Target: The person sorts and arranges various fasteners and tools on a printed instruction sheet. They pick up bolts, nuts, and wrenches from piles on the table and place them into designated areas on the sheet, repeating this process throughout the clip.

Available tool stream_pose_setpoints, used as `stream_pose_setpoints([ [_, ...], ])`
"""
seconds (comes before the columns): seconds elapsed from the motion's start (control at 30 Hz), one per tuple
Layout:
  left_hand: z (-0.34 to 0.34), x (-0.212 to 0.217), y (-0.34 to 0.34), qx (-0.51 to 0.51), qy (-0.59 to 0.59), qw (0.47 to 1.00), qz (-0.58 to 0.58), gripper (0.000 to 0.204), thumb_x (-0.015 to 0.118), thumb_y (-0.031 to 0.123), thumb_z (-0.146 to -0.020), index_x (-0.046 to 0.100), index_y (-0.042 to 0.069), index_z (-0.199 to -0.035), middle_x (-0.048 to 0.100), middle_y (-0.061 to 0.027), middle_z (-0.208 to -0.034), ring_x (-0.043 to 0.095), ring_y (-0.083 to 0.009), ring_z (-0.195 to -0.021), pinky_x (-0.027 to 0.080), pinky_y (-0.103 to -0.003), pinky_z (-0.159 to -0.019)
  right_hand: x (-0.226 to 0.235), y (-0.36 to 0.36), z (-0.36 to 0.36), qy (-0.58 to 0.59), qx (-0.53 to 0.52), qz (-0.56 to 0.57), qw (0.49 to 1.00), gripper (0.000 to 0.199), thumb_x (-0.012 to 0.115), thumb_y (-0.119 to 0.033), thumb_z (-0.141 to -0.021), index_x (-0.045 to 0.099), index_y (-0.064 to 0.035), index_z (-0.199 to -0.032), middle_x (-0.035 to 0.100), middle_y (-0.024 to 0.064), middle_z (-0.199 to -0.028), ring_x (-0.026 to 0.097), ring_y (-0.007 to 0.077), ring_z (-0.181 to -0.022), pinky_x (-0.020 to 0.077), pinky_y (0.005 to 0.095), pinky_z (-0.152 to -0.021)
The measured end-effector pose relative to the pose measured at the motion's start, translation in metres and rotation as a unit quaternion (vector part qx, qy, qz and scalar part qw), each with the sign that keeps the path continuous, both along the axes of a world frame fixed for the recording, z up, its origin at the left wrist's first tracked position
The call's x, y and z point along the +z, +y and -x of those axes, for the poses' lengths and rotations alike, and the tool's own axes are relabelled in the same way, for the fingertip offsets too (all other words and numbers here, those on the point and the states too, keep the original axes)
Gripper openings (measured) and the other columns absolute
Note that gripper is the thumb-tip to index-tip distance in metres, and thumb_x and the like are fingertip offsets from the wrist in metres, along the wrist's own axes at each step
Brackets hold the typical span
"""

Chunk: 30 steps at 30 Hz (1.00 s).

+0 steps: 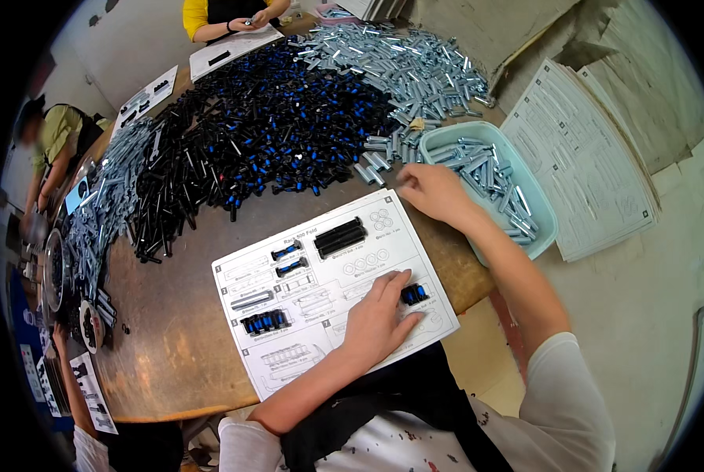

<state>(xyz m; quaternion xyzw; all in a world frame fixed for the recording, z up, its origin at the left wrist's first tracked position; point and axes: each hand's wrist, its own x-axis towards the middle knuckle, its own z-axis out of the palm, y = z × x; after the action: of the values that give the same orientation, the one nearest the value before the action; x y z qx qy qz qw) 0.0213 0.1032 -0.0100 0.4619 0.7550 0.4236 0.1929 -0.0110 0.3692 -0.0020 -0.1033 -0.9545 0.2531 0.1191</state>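
A white printed sorting sheet lies on the brown round table in front of me. Small groups of black and blue parts and black bars sit on its outlined boxes. My left hand rests flat on the sheet, fingers spread, its fingertips beside a small cluster of black and blue parts. My right hand reaches to the sheet's far right corner, next to the teal tub of silver metal tubes, fingers curled down. Whether it holds a part is hidden.
A big heap of black and blue parts covers the table's middle, with silver tubes heaped behind and more at the left. Stacked printed sheets lie right of the tub. Other people work at the far side and left.
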Motion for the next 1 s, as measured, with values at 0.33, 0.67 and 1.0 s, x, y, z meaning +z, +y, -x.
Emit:
stream_pose_setpoints([
  [0.33,0.051,0.002,-0.117,0.146,-0.157,0.975,-0.05,0.028,0.068,0.006,-0.088,0.067,0.003,-0.116,0.069,-0.0054,-0.106,0.061,-0.0081,-0.078,0.049,-0.024,-0.069,-0.044,-0.052,0.099,-0.099,-0.148,-0.165,0.97,0.042,0.074,-0.031,-0.079,0.059,-0.0026,-0.104,0.07,0.0158,-0.095,0.07,0.0335,-0.089,0.0556,0.0449,-0.075],
  [0.67,0.038,-0.015,-0.193,0.296,-0.3,0.895,-0.147,0.025,0.064,0.005,-0.094,0.064,0.001,-0.119,0.067,-0.0056,-0.11,0.061,-0.0104,-0.093,0.049,-0.025,-0.081,-0.05,-0.055,0.108,-0.093,-0.149,-0.166,0.97,0.032,0.066,-0.023,-0.083,0.059,-0.0045,-0.108,0.066,0.0203,-0.101,0.068,0.0375,-0.09,0.0552,0.0473,-0.074],
  [1.0,0.048,-0.006,-0.2,0.314,-0.272,0.89,-0.187,0.024,0.065,0.005,-0.093,0.066,0.003,-0.117,0.067,-0.0026,-0.109,0.058,-0.0064,-0.091,0.047,-0.023,-0.079,-0.049,-0.039,0.093,-0.002,-0.093,-0.172,0.981,0.035,0.059,-0.015,-0.088,0.066,-0.0142,-0.122,0.067,0.0156,-0.098,0.066,0.036,-0.091,0.0521,0.0476,-0.08],
])
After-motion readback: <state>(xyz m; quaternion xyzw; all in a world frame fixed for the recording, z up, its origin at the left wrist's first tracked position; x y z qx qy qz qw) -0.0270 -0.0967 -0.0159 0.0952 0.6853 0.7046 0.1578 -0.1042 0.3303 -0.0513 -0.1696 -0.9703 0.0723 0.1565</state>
